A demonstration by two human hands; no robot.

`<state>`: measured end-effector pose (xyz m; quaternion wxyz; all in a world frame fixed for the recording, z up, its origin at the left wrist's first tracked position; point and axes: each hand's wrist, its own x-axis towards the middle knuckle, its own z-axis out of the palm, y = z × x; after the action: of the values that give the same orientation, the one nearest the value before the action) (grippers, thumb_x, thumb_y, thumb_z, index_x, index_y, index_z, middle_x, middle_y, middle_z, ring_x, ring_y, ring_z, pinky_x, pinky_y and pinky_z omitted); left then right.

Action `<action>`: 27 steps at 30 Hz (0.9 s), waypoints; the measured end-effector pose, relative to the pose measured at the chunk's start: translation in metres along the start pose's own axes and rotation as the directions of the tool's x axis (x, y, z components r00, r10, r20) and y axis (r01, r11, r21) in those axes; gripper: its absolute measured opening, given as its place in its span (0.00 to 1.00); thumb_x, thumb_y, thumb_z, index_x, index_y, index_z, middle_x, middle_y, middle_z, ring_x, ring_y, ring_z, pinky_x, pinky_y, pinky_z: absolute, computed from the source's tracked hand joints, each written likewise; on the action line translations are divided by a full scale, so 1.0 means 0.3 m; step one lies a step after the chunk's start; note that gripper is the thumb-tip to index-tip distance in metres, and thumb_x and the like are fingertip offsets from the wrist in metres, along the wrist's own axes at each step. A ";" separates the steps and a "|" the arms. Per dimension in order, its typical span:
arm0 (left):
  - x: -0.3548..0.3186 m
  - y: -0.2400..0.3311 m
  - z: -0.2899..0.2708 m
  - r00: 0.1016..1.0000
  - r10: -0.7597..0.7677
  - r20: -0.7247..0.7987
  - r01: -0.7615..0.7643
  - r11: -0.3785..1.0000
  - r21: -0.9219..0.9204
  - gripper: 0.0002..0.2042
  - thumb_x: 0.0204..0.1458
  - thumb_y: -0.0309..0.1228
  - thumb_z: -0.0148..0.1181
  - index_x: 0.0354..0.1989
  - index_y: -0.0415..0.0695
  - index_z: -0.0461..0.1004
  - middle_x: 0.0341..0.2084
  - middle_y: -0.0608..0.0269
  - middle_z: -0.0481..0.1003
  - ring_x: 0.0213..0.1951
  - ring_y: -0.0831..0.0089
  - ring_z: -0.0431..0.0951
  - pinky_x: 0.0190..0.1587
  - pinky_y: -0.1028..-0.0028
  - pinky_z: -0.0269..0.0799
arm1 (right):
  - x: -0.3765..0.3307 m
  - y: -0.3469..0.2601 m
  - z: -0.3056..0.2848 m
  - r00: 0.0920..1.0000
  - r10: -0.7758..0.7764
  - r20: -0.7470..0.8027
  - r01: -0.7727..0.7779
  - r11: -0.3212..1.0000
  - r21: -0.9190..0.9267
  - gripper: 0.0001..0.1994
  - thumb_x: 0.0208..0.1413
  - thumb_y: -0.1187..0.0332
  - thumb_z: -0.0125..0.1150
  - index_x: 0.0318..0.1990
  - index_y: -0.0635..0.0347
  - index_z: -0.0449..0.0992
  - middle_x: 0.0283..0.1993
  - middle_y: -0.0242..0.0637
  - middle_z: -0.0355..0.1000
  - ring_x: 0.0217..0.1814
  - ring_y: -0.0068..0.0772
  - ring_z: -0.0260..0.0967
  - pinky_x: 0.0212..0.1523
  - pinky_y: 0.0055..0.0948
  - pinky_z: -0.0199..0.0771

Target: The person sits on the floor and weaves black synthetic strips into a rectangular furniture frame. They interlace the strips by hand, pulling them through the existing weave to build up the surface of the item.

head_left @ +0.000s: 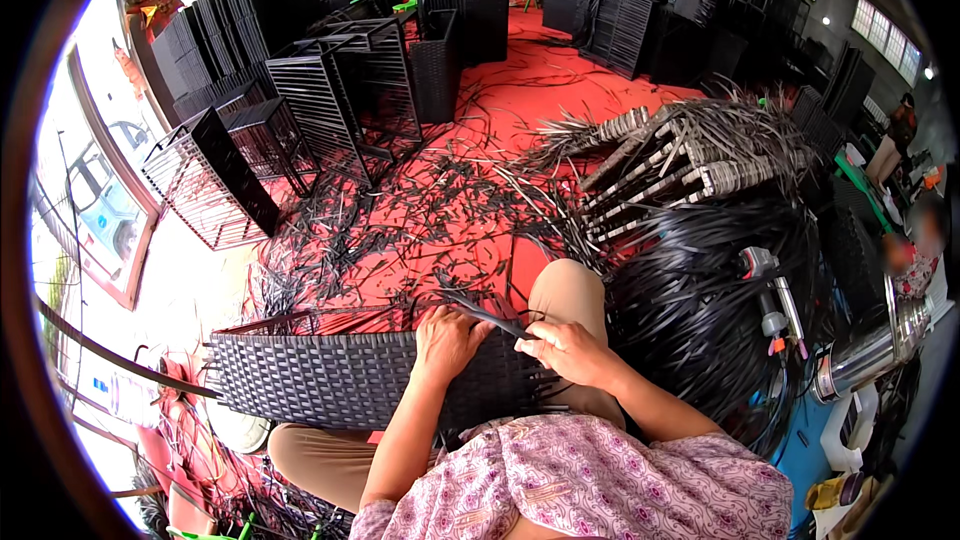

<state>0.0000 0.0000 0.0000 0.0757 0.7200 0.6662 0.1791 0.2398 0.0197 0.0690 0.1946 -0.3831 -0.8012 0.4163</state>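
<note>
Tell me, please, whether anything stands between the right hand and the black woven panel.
Nothing visible does: the right hand sits by the right end of the black woven panel, pinching a dark strip that reaches toward the left hand. I cannot tell whether the right hand touches the panel.

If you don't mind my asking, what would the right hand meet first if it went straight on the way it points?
Beyond the dark strip at its fingertips, the right hand would probably meet the left hand first; the woven panel lies close, and depth is unclear.
</note>
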 end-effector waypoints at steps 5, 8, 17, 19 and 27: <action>-0.048 -0.029 -0.021 0.969 0.102 -0.227 -0.104 0.995 0.007 0.15 0.56 0.46 0.65 0.37 0.45 0.83 0.34 0.58 0.78 0.40 0.57 0.77 0.47 0.61 0.70 | -0.014 0.057 0.049 0.998 0.058 -0.036 -0.055 0.996 0.069 0.15 0.67 0.59 0.59 0.38 0.65 0.77 0.21 0.39 0.72 0.23 0.36 0.71 0.29 0.38 0.70; -0.080 -0.026 -0.096 0.932 0.116 -0.344 -0.145 0.988 -0.059 0.13 0.54 0.42 0.68 0.37 0.44 0.82 0.32 0.59 0.76 0.39 0.57 0.76 0.46 0.59 0.69 | -0.016 0.053 0.004 0.989 0.139 -0.041 -0.128 0.970 0.207 0.14 0.67 0.60 0.59 0.36 0.64 0.77 0.22 0.34 0.72 0.23 0.27 0.69 0.29 0.36 0.69; -0.075 0.276 -0.273 0.849 0.439 -0.293 -0.517 0.804 -0.294 0.17 0.56 0.42 0.67 0.46 0.42 0.79 0.42 0.57 0.79 0.50 0.56 0.78 0.55 0.59 0.69 | -0.044 0.049 -0.022 0.992 -0.058 0.110 0.052 0.997 0.058 0.14 0.66 0.58 0.60 0.39 0.62 0.78 0.19 0.38 0.71 0.24 0.35 0.74 0.32 0.38 0.73; -0.078 0.251 -0.247 0.892 0.421 -0.164 -0.452 0.822 -0.348 0.15 0.57 0.43 0.66 0.40 0.43 0.81 0.34 0.60 0.79 0.39 0.58 0.78 0.47 0.62 0.71 | -0.053 0.031 -0.047 0.977 -0.068 0.203 0.056 0.996 0.067 0.13 0.66 0.58 0.61 0.42 0.59 0.80 0.21 0.38 0.71 0.25 0.35 0.73 0.33 0.38 0.74; -0.087 0.186 -0.249 0.923 0.385 0.018 -0.320 0.791 -0.522 0.11 0.58 0.36 0.66 0.33 0.39 0.80 0.26 0.56 0.80 0.31 0.55 0.81 0.34 0.62 0.75 | -0.173 0.077 -0.231 0.926 0.026 0.376 -0.134 0.956 0.262 0.12 0.67 0.63 0.59 0.45 0.60 0.84 0.20 0.26 0.66 0.23 0.15 0.63 0.28 0.24 0.65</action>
<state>0.0239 -0.0412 0.0842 0.2693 0.7952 0.4427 0.3147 0.3267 0.0236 0.0906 0.0764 -0.2991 -0.7391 0.5986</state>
